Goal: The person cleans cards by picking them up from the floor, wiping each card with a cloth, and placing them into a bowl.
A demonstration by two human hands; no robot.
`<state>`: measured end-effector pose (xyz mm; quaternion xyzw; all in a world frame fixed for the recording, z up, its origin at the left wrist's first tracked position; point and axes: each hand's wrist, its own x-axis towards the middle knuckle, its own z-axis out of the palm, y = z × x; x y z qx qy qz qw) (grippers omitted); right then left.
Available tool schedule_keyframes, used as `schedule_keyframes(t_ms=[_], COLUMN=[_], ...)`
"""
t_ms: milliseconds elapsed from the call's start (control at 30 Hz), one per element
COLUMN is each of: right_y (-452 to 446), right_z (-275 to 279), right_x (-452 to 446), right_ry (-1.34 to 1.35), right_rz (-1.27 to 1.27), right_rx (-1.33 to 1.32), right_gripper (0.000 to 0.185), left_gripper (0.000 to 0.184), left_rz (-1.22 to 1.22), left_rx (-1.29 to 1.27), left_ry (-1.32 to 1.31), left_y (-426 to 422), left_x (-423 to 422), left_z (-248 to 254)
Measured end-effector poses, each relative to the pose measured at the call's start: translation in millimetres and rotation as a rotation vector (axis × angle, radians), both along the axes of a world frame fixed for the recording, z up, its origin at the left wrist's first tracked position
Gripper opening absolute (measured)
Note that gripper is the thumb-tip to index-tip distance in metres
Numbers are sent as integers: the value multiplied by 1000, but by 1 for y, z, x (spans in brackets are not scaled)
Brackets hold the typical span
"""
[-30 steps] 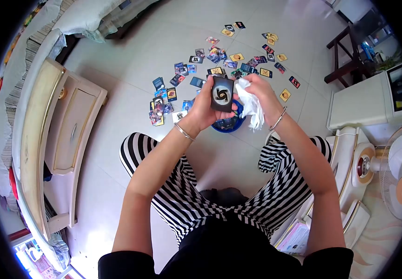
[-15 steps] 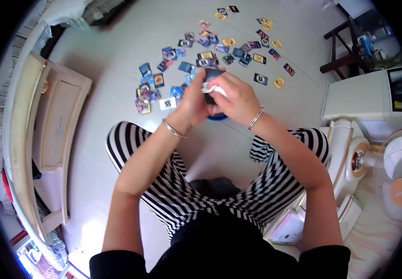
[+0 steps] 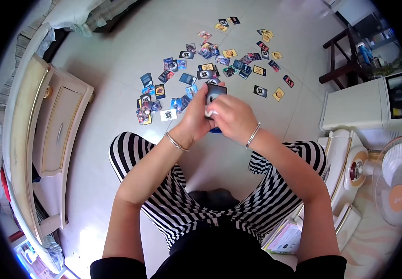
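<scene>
A dark card (image 3: 215,91) is gripped upright in my left hand (image 3: 195,114); whether more cards lie beneath it I cannot tell. My right hand (image 3: 234,116) is closed on a white cloth (image 3: 210,112), pressed against the card's lower part. Only a bit of the cloth shows between the fingers. Just under both hands, the rim of a blue container (image 3: 215,130) peeks out, mostly hidden. Beyond the hands, many cards are scattered on the floor, among them a white one (image 3: 168,115) and a black one (image 3: 260,91).
A cream drawer cabinet (image 3: 61,130) stands at the left. At the right are a dark wooden stool (image 3: 345,58), a white cabinet (image 3: 356,104) and a fan (image 3: 398,197). My legs in striped trousers (image 3: 163,200) are spread on either side of the floor below my hands.
My right hand has brought the cloth from beside the card onto its face, bunching it up. The view has shifted slightly. A black card now shows on the floor at the right, where my right hand was.
</scene>
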<state>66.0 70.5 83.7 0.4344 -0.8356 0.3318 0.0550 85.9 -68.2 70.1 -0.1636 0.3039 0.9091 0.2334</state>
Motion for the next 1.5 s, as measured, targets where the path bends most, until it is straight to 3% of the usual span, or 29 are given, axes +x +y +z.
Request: schedule_keyframes(t_ms=[67,167,333,433,567,600,733,867,1000,1067,1100,1133,1200,1233,1333,1433,1500], right_y=[2,8,14,11,7,5,1,3,11,14,16,14,12,11,7,1,-3], right_z=[2,4,1,-2,-5,-1,2,-3,2,9,16,17,18,15,10,12,14], right_x=[-3,-30,-17,2,-19,-25,-26,5,-2,-18,-22,-24,-28,-28,-30,-28,-27], right_ry=[28,121,96,67,104,-51,54,-130,-138,-391,-902,-903,-1157,-1210,-1307,-1205,-1070], right_rz=[13,-198,-166,26,-128,-196,-159,55,72,-68,-103,-101,-168,-202,-197,-224,-249], right_rx=[-8,7,83,100,23,-1,-46,41,21,-276,-478,-477,-770,-792,-905,-876,-751], right_gripper=[13,12,12,11,7,8,10,18,18,13,13,13,17,22,23,24,19], left_gripper=[48,48,43,42,44,45,44,47,50,47,45,43,34,29,18,23,34], left_rz=[2,-16,107,144,34,4,39,88,180,187,178,167,199,203,189,149,-5], left_rx=[-29,-7,-70,-58,-67,-89,-173,-56,-6,-6,0,7,22,14,-22,-92,-96], left_ry=[13,25,30,-11,10,51,-10,-15,21,6,19,31,-19,-15,9,91,118], left_y=[0,3,1,0,-2,-1,7,-4,-11,-14,-13,-12,-6,-3,-2,-2,-2], left_x=[0,0,-5,-10,-2,-5,-2,-8,-11,-9,-9,-10,-9,-9,-6,-4,-3], left_z=[1,8,-1,-14,-7,-6,7,-12,-5,0,-1,-2,-5,-10,-12,-12,-11])
